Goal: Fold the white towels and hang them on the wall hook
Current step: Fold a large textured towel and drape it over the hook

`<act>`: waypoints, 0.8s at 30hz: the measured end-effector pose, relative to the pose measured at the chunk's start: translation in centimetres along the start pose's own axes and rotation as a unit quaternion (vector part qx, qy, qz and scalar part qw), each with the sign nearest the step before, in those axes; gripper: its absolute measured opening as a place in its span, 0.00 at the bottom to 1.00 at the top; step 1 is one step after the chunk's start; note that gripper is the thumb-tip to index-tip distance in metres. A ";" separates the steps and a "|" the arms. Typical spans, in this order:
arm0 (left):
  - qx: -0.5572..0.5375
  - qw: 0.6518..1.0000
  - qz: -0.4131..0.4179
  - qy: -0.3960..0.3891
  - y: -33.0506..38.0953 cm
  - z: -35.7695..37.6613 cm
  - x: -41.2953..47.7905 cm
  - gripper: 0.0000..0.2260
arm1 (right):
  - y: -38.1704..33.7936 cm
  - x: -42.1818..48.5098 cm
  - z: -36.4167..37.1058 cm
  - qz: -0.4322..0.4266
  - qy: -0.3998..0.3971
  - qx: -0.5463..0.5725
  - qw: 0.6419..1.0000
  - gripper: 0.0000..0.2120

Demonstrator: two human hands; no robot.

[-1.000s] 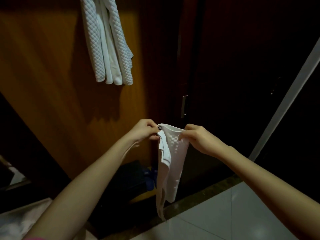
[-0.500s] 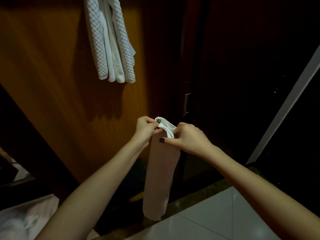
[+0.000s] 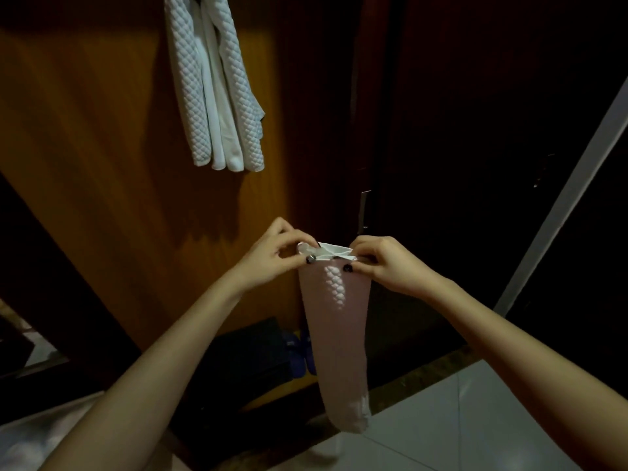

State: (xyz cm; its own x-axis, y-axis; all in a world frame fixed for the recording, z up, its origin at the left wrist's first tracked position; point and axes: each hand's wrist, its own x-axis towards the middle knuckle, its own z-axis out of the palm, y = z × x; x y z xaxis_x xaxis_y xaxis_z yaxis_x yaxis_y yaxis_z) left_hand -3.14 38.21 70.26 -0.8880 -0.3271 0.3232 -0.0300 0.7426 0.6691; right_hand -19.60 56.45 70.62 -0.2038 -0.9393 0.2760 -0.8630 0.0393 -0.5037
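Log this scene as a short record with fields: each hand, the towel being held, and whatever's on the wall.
held towel: white, folded narrow, hanging down from both hands
left hand: pinches its top left corner
right hand: pinches its top right corner
hung towels: white, quilted, draped high on the wooden panel
hook: out of view above the frame

The left hand (image 3: 272, 258) and right hand (image 3: 384, 263) have drawn apart, stretching the towel (image 3: 336, 334) top (half-second earlier: bunched together).
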 end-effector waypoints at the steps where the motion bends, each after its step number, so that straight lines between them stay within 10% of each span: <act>1: 0.008 1.000 0.015 -0.003 -0.1 0.4 0.0 0.09 | -0.1 0.0 -0.3 0.001 0.001 -0.001 1.000 0.07; 18: -0.149 0.987 0.054 -0.033 2.8 0.4 4.0 0.21 | 0.5 -1.6 -6.2 0.085 0.044 0.133 0.987 0.05; 24: -0.050 0.997 0.057 -0.016 3.8 -1.9 4.1 0.17 | -0.4 -0.3 -5.3 0.070 0.086 0.128 0.986 0.06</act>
State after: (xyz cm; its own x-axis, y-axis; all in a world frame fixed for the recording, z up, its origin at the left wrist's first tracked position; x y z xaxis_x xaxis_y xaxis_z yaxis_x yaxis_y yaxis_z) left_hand -5.98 38.53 75.39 -0.8970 -0.2242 0.3810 0.1163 0.7118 0.6927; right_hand -21.65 58.51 75.13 -0.4062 -0.8585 0.3129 -0.6811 0.0562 -0.7300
